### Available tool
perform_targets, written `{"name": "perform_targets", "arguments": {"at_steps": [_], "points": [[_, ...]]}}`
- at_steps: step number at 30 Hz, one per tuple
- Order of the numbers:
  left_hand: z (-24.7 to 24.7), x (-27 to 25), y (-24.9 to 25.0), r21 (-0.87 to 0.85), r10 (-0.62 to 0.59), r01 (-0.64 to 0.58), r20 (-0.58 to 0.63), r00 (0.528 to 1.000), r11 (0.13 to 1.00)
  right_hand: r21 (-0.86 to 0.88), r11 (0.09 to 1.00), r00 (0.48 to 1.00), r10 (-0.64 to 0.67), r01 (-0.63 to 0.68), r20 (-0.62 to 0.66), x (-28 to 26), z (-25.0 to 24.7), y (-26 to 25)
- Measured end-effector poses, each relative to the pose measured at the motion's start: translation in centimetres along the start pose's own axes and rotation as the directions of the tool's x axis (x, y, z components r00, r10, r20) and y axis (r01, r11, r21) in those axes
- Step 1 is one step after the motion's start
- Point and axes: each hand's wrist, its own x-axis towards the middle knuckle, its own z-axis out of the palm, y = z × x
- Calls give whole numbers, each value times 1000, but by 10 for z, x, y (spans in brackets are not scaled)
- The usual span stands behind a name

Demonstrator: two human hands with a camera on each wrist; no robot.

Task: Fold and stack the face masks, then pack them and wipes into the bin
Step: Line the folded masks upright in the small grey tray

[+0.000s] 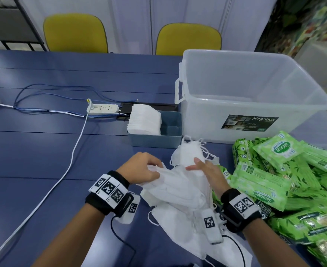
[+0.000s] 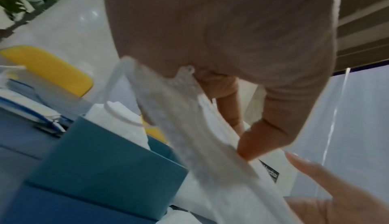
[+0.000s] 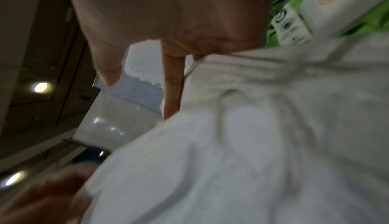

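- Blue worktop (image 1: 43, 151) spreads under everything, with two yellow chairs (image 1: 75, 32) at its far edge.
- Ahead and to the right of the right hand stands a clear plastic bin (image 1: 255, 89), open at the top.
- Green packs of wipes (image 1: 286, 182) lie heaped just to the right of the right hand, touching the mask pile.
- Loose white face masks (image 1: 185, 209) lie piled beneath and between both hands, their ear loops trailing out.
- A small blue-grey box (image 1: 170, 139) sits ahead of the hands, with a stack of folded masks (image 1: 145, 120) standing in its left part.
- White power strip (image 1: 103, 109) and cables (image 1: 53, 110) lie well ahead and to the left of the left hand.
- Left hand (image 1: 141, 168) has its thumb and fingers curled onto one mask (image 2: 189, 127), pinching its edge above the pile.
- Right hand (image 1: 207, 174) lies on the same mask with fingers stretched nearly straight, pressing it down.
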Motion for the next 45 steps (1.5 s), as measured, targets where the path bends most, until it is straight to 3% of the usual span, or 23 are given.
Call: {"name": "perform_targets", "arguments": {"at_steps": [4,8,13,15,17,19,21,23,25,28,30,32,37,45], "points": [[5,12,13,67,108,-106,-19,994,992,-82,997,980,2,14,197,-7,21,1],[8,22,17,-17,128,-131,-100,987,991,-190,976,958,-45,102,283,-11,30,10],[16,30,28,80,152,-164,138,979,983,-224,970,946,-20,98,324,-13,36,17],[19,34,31,145,153,-177,166,974,973,-204,975,947,-18,87,319,-15,40,20],[21,37,28,240,176,-192,85,981,952,-173,983,971,-24,67,239,-13,42,22],[25,38,20,283,187,-147,-119,975,948,-57,996,989,-54,62,139,-13,37,22],[30,35,10,185,129,-68,-343,930,980,4,996,994,-93,93,53,-9,24,27],[42,33,-3,78,19,17,-435,900,997,-17,992,992,-123,123,-37,-4,9,30],[55,32,-16,52,-55,81,-381,923,995,-5,985,978,-171,172,-117,0,-5,32],[81,23,-21,125,-44,48,-35,998,991,10,974,947,-217,225,-237,3,-23,30],[103,15,-20,254,-14,-42,214,977,966,-10,973,931,-224,231,-289,5,-32,31],[125,10,-19,377,-1,-127,322,947,917,-12,973,922,-222,231,-317,4,-39,32],[144,9,-19,539,62,-240,327,943,807,20,973,923,-211,229,-321,-1,-44,39],[126,13,-22,461,-20,-132,310,951,878,36,972,917,-206,232,-340,-7,-48,49]]}}
